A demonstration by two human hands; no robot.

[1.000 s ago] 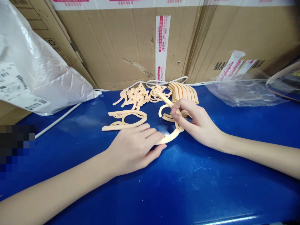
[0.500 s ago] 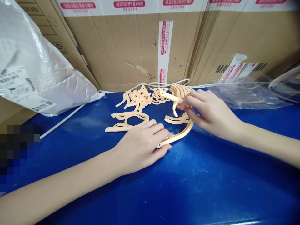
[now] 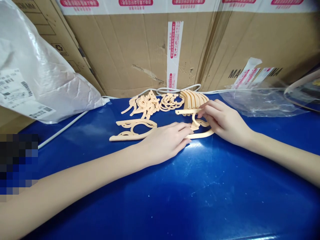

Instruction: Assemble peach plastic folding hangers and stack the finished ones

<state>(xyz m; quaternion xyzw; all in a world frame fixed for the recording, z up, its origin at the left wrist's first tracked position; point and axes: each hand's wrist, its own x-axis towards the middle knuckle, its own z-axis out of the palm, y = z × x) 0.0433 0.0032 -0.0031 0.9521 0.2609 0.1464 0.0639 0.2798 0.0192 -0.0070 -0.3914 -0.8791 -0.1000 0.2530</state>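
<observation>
My left hand [image 3: 170, 141] lies low over the blue table, thumb and fingers closed on the near end of a curved cream plastic hanger arm [image 3: 201, 135]. My right hand [image 3: 226, 120] pinches another hanger arm [image 3: 186, 112], whose holed end points left. A curved hook-like piece [image 3: 195, 120] shows below that arm, between the hands; how these parts join is hidden by the fingers. Left of my left hand lies a pair of cream hanger pieces [image 3: 122, 137] forming a rounded opening. Behind my right hand, several hanger arms [image 3: 193, 99] are stacked side by side.
Toward the back are a heap of small hooked cream parts [image 3: 148, 103] and a pile of ring-like parts [image 3: 170, 101]. A white cable [image 3: 62, 130] runs along the table [image 3: 160, 200]. Cardboard boxes [image 3: 130, 50], a silver mailing bag [image 3: 55, 83] and clear plastic [image 3: 260, 103] border it.
My left hand has slid right and slightly away along with the lower hanger arm. The arm in my right hand has turned nearly level and dropped lower.
</observation>
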